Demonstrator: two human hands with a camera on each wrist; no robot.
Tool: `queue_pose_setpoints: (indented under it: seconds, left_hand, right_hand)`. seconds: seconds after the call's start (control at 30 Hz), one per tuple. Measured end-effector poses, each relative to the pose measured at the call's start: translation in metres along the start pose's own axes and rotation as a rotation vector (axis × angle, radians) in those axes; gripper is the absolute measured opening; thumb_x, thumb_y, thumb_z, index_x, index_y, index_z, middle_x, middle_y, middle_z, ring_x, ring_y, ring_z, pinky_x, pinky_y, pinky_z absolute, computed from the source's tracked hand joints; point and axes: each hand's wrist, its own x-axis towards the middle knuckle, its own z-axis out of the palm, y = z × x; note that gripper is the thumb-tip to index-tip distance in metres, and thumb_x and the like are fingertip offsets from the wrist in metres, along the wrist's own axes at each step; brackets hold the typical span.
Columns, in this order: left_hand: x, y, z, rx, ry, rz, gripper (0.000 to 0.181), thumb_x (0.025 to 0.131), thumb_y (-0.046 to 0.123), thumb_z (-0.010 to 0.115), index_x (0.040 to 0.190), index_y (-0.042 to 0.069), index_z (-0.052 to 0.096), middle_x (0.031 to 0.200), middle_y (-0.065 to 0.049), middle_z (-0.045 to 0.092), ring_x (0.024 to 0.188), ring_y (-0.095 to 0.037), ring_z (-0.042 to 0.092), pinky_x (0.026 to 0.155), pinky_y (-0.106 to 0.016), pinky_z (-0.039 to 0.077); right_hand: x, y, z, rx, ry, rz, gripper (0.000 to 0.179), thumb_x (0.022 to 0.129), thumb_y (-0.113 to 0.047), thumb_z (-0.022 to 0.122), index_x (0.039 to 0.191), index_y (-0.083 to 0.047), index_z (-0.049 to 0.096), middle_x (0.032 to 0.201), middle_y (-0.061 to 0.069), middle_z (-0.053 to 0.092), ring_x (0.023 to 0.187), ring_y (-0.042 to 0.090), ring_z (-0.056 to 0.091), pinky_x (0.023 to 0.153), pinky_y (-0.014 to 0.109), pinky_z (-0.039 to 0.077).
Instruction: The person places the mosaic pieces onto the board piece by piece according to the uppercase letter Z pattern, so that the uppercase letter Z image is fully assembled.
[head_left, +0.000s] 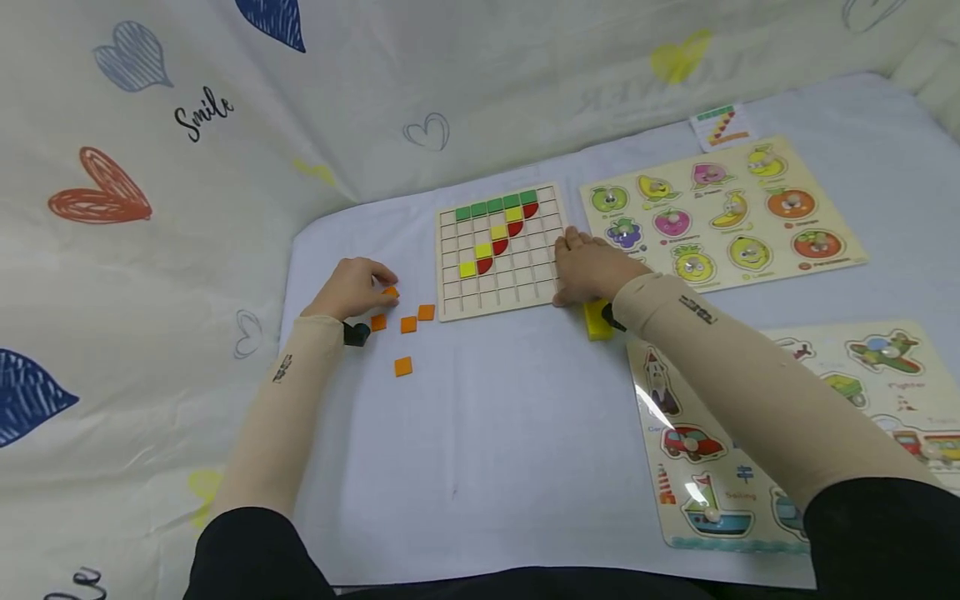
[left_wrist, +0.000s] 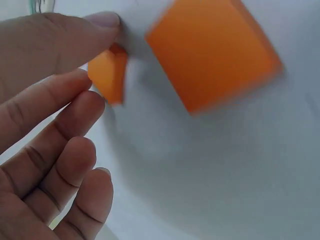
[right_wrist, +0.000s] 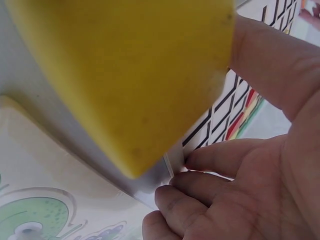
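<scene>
My left hand (head_left: pixel 351 287) is over the left of the table, its thumb and index finger pinching an orange square tile (left_wrist: pixel 106 75). Close by lie several more loose orange tiles (head_left: pixel 408 324), one of them large in the left wrist view. To their right is a wooden grid board (head_left: pixel 517 279) with a row of green squares (head_left: pixel 495 206) along its top and a diagonal of yellow squares (head_left: pixel 483 249) and red quarter-rounds (head_left: pixel 500 247). My right hand (head_left: pixel 596 267) rests at the board's right edge with fingers extended. A yellow block (right_wrist: pixel 135 85) sits below its wrist.
A fruit puzzle board (head_left: pixel 720 187) lies beyond the right hand, and a small pattern card (head_left: pixel 722 127) is behind it. Under the right forearm is a vehicle puzzle board (head_left: pixel 675 500). A patterned cloth (head_left: pixel 360 100) rises behind and left of the table.
</scene>
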Motion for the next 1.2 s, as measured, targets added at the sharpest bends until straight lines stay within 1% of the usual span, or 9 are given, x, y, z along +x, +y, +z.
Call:
queue_pose_setpoints:
  seconds: [0.1,0.23,0.47,0.6,0.67,0.83,0.93,1.03,1.2]
  left_hand:
    - [-0.004,-0.009,0.000,-0.012,0.019,0.004,0.036,0.084,0.019,0.084,0.119,0.009,0.078,0.118,-0.012,0.074,0.103,-0.029,0.061,0.094,-0.043,0.053]
    - [-0.004,-0.012,0.003,-0.034,0.029,0.015,0.034,0.085,0.017,0.083,0.118,0.010,0.078,0.116,-0.011,0.075,0.101,-0.028,0.060,0.092,-0.042,0.052]
    - [-0.003,-0.008,0.007,-0.047,0.028,0.013,0.031,0.085,0.017,0.083,0.115,0.010,0.079,0.113,-0.009,0.076,0.097,-0.026,0.060,0.089,-0.039,0.051]
    - [-0.003,-0.003,0.009,-0.062,0.041,0.016,0.029,0.083,0.019,0.080,0.111,0.012,0.079,0.109,-0.007,0.076,0.094,-0.025,0.061,0.084,-0.037,0.052]
    - [-0.002,0.000,0.010,-0.069,0.048,0.029,0.028,0.082,0.018,0.079,0.109,0.013,0.080,0.107,-0.007,0.076,0.091,-0.024,0.061,0.081,-0.036,0.052]
    - [0.001,0.011,0.012,-0.067,0.080,0.081,0.025,0.082,0.020,0.080,0.106,0.014,0.080,0.103,-0.005,0.077,0.087,-0.022,0.061,0.076,-0.034,0.051]
    - [0.004,0.021,0.014,-0.080,0.087,0.118,0.024,0.082,0.022,0.082,0.105,0.014,0.081,0.102,-0.004,0.077,0.085,-0.022,0.060,0.075,-0.033,0.050]
    - [0.009,0.035,0.016,-0.108,0.065,0.147,0.024,0.083,0.022,0.083,0.105,0.015,0.081,0.102,-0.003,0.076,0.086,-0.022,0.059,0.075,-0.032,0.049]
    - [0.014,0.060,0.021,-0.149,0.014,0.167,0.024,0.081,0.018,0.081,0.105,0.015,0.081,0.103,0.000,0.076,0.087,-0.022,0.056,0.074,-0.032,0.048]
  right_hand:
    - [0.000,0.002,0.000,0.002,0.000,0.008,0.098,0.099,-0.037,0.069,0.161,0.013,0.010,0.170,0.034,0.000,0.160,0.048,0.005,0.131,0.057,0.010]
    - [0.001,0.003,0.002,0.010,-0.002,0.009,0.098,0.100,-0.037,0.069,0.160,0.013,0.010,0.169,0.035,0.000,0.160,0.048,0.005,0.131,0.057,0.010]
    - [0.001,0.003,0.005,0.011,-0.003,-0.004,0.098,0.100,-0.036,0.069,0.160,0.014,0.010,0.169,0.035,0.001,0.160,0.049,0.005,0.131,0.057,0.010]
    - [0.001,0.002,0.006,0.007,0.000,-0.002,0.098,0.099,-0.036,0.069,0.160,0.014,0.011,0.170,0.034,0.002,0.160,0.048,0.005,0.131,0.057,0.011]
    - [0.000,0.002,0.005,0.004,0.001,0.001,0.098,0.099,-0.036,0.069,0.160,0.013,0.011,0.170,0.034,0.001,0.160,0.048,0.005,0.131,0.057,0.011]
    - [0.001,0.001,0.005,0.009,0.003,0.002,0.098,0.099,-0.036,0.069,0.161,0.013,0.011,0.170,0.034,0.001,0.161,0.048,0.005,0.131,0.057,0.010]
    - [0.001,0.001,0.005,0.007,0.004,0.004,0.098,0.099,-0.037,0.069,0.161,0.012,0.010,0.170,0.033,0.000,0.161,0.048,0.004,0.131,0.057,0.010]
    - [0.001,0.001,0.004,0.006,0.005,0.011,0.098,0.099,-0.037,0.069,0.161,0.011,0.010,0.171,0.033,-0.001,0.161,0.047,0.004,0.131,0.057,0.009]
    - [0.002,0.001,0.003,0.014,0.005,0.016,0.099,0.099,-0.036,0.069,0.162,0.011,0.009,0.171,0.032,-0.001,0.161,0.047,0.003,0.131,0.057,0.009]
